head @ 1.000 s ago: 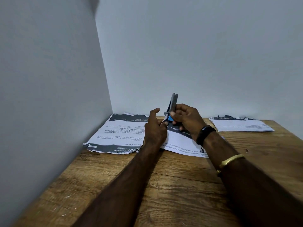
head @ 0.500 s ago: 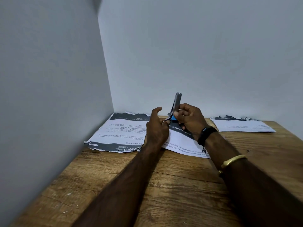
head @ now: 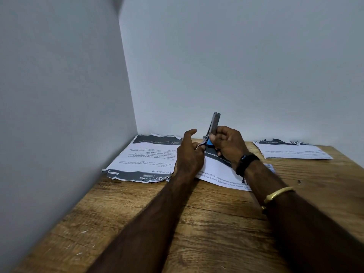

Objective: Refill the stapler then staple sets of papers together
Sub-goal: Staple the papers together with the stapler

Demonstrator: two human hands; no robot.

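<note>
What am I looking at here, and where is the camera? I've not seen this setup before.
There is no machine: a person works with two bare hands, filmed by a camera worn on the head, looking forward and down. Both forearms reach out over a wooden table set in a wall corner. The right hand holds a small stapler swung open, its metal arm pointing up, a blue part at the hinge. The left hand meets it at the hinge; what its fingers pinch is too small to tell. Printed sheets lie under and left of the hands, and another paper set lies far right.
</note>
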